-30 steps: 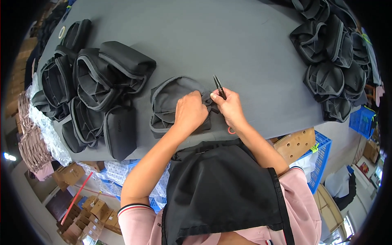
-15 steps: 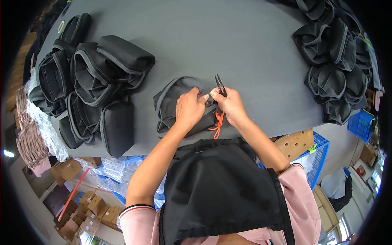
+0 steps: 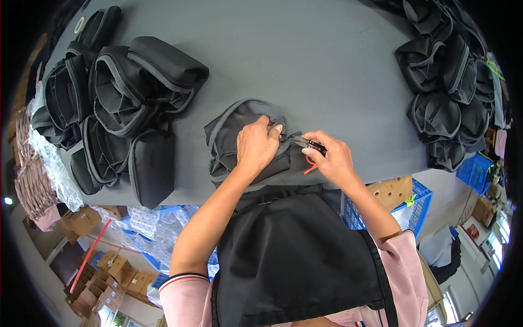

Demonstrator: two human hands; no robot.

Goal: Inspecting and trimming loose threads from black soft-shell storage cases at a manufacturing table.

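A black zippered pouch point(image 3: 226, 126) lies on the grey table point(image 3: 327, 71) in front of me, its mouth spread open. My left hand point(image 3: 255, 144) reaches over the pouch, thumb and fingers closed on its rim at the right side. In my right hand point(image 3: 335, 161) is a pair of black thread snips point(image 3: 315, 146) with an orange cord point(image 3: 310, 166) hanging from it. The blades point left and meet the pouch's right edge, next to a small dark tab. What lies exactly between the blades is too small to tell.
Similar black pouches are heaped on the table's left point(image 3: 117, 92) and right point(image 3: 436, 117). Below the table's front edge are a blue crate point(image 3: 419, 204) with a perforated tan board point(image 3: 391, 191), and clear bubble wrap point(image 3: 158, 229). Cardboard boxes point(image 3: 117, 270) stand at lower left.
My right hand has turned the snips from pointing away to pointing left, bringing the blades to the pouch's edge. My left hand keeps its hold on the rim.
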